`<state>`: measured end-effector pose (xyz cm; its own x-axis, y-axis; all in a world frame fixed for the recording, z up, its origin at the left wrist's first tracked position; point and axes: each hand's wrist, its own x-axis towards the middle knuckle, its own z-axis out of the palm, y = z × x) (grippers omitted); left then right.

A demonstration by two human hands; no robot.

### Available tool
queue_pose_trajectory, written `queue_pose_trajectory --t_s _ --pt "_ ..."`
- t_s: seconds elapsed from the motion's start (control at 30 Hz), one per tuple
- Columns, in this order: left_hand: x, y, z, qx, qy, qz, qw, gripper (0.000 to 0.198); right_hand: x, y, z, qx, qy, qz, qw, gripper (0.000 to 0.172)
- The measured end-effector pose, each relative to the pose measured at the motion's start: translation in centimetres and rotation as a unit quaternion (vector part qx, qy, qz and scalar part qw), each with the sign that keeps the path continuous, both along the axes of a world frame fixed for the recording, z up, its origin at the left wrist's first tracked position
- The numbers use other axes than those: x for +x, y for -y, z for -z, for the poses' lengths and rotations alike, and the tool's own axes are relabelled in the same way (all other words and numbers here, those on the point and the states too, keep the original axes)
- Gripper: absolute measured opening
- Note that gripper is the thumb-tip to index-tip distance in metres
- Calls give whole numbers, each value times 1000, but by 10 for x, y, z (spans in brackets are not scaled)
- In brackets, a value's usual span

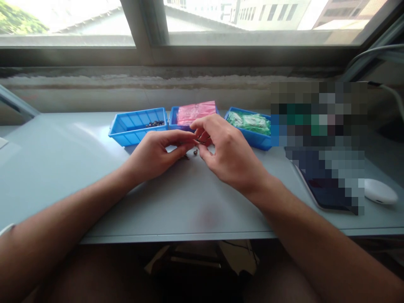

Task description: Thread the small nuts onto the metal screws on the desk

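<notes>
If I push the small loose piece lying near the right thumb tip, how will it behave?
The small loose piece is probably light, being tiny beside the right hand. It may slide easily, because the table looks smooth. It might roll, looking roundish, though blurred.

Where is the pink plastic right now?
In the head view, the pink plastic sits in the middle blue bin, between the left bin and right bin, just beyond the right hand.

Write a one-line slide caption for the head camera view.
Left hand and right hand close together by small parts on a pale desk, three blue bins behind.
</notes>
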<state>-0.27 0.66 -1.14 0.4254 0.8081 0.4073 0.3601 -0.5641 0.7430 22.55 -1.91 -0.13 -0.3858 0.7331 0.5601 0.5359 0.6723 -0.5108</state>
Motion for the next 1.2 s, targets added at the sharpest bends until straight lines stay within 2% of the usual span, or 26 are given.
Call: queue_pose_trajectory --t_s 0.1,0.2,0.43,0.53,0.63,0.7,0.77,0.87,0.97,1.1,1.2 --pt "2 1 -2 -61 59 10 996 21 -3 5 -2 12 -3 -2 1000 50" --pt "1 2 -5 -83 82 4 993 21 -5 9 -4 10 -7 3 1000 49" --pt "2 5 -7 -110 140 -23 984 32 -3 8 -5 9 -41 50 998 26" --pt "2 5 -6 -91 127 -34 987 28 -3 6 -3 6 -41 39 998 17" --pt "1 7 -5 14 47 -46 998 20 -5 5 -2 7 -29 24 999 20" --pt "-1 9 -4 89 -28 -57 994 29 -7 6 -2 3 2 29 1000 21" --pt "-2 11 -4 126 -74 -60 987 42 -8 6 -3 2 38 39 998 21" --pt "-2 13 -5 130 -87 -53 986 53 -9 7 -4 12 74 62 995 23" --pt "-1 14 -5 114 -69 -44 990 51 -10 8 -5 13 79 76 994 23" --pt "2 13 -9 65 -32 -50 996 30 -9 7 -5 6 7 62 998 19" --pt "2 11 -11 19 -15 -52 998 35 -8 6 -3 4 -42 47 998 18"
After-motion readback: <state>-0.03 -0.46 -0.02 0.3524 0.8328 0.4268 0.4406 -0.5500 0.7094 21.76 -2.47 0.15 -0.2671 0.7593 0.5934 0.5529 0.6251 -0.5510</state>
